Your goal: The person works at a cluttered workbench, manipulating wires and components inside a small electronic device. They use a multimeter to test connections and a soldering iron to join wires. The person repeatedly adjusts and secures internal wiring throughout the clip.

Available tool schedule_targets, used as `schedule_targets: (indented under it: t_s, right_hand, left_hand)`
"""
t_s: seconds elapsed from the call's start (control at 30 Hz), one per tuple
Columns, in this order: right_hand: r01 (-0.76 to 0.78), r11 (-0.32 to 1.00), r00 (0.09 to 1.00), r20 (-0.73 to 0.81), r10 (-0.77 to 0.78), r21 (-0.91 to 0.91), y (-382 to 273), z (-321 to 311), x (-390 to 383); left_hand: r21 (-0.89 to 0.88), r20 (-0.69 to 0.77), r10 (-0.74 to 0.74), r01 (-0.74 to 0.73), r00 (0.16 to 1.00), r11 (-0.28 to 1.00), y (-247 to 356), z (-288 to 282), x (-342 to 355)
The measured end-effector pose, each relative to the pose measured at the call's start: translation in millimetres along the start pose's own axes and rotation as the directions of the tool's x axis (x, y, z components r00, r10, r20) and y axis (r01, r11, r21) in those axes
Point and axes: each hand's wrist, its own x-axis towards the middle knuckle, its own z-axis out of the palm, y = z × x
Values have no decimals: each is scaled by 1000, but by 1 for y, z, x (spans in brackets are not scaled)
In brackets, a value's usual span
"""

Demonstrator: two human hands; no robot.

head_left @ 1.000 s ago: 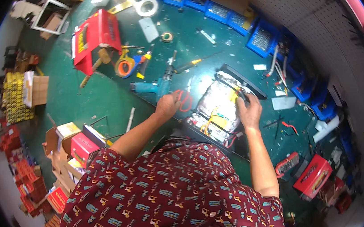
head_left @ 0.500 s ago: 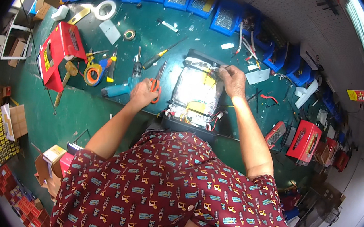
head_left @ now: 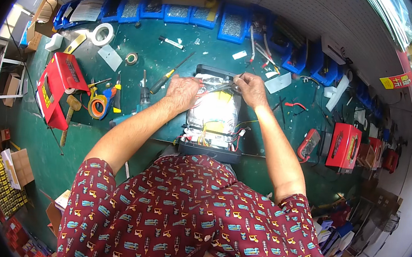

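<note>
A silver-wrapped pack with yellow patches and coloured wires lies in front of me, between black end pieces at its far and near ends. My left hand is closed round a pair of scissors, whose blades point right across the pack's far end. The orange handles are mostly covered by the fingers. At the pack's far right corner my right hand is closed in a pinch. What it pinches is too small to make out. A thin yellow wire trails from the pack's right side.
Left on the green bench are a red metal casing, a hammer, tape rolls, a screwdriver and a power drill. Blue bins of small parts line the back. A red multimeter and red box stand right.
My left hand has carried the scissors from beside the drill, up and right onto the pack's far end. My right hand stays at the far right corner. The whole view has shifted slightly.
</note>
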Motion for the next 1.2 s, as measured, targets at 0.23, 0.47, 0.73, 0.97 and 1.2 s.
schedule_targets:
  t_s: [0.23,0.47,0.73,0.97,1.2]
  right_hand:
    - [10,999,1000,-9,-11,-51,-11,2,-6]
    - [52,998,998,-36,-53,-33,0,4,-4]
    - [-41,927,939,-303,163,372,-9,-7,-4]
    - [-333,680,663,-350,662,653,59,-30,-69]
    - [-459,654,675,-243,696,601,115,19,-196]
  left_hand:
    - [173,220,-70,32,973,984,10,-6,23]
    - [139,167,99,-123,981,983,0,-5,22]
    - [-17,161,15,-13,987,1000,-5,-17,15]
    - [-399,203,-418,465,885,790,-22,39,-75]
    - [-413,378,-498,623,781,664,-36,89,-106]
